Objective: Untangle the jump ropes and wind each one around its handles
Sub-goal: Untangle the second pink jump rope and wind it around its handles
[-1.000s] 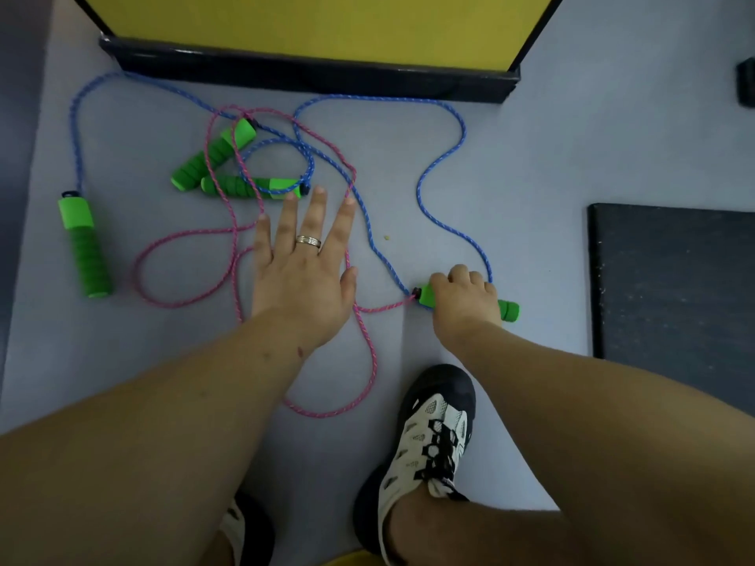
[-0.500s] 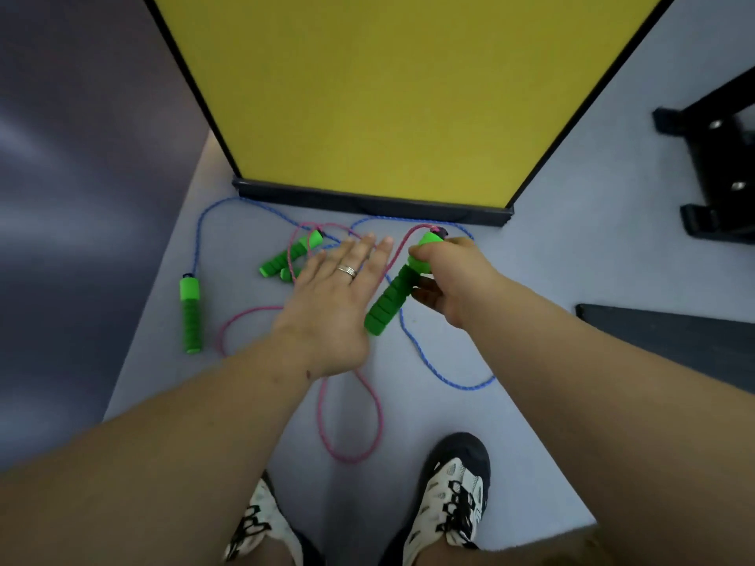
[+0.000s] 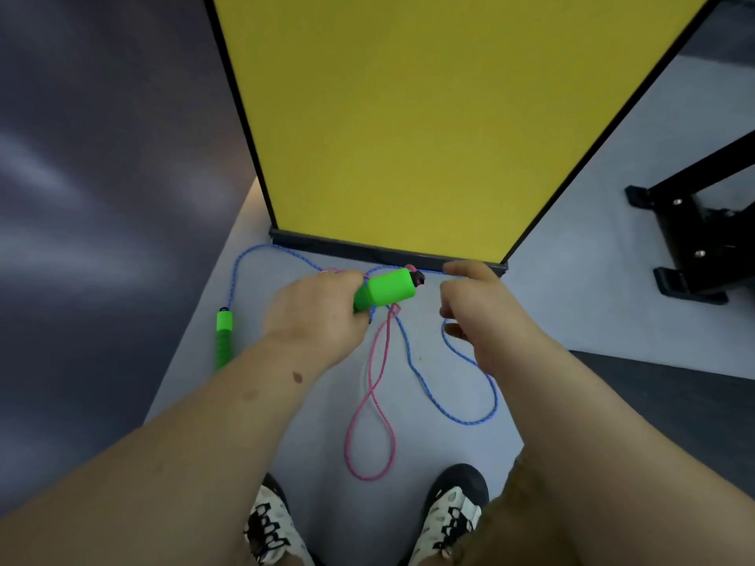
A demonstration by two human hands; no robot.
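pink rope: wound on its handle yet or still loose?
Loose. The pink rope hangs in a long open loop to the floor below the green handle gripped by the left hand; no wraps visible.

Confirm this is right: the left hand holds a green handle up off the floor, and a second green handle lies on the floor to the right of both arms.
One detail is wrong. The head view shows the left hand gripping a green handle off the floor, but the second green handle lies on the floor to the left of both arms, not the right.

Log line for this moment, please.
left hand: grips green handle | right hand: at blue rope, grip unclear | pink rope: tangled, unwound
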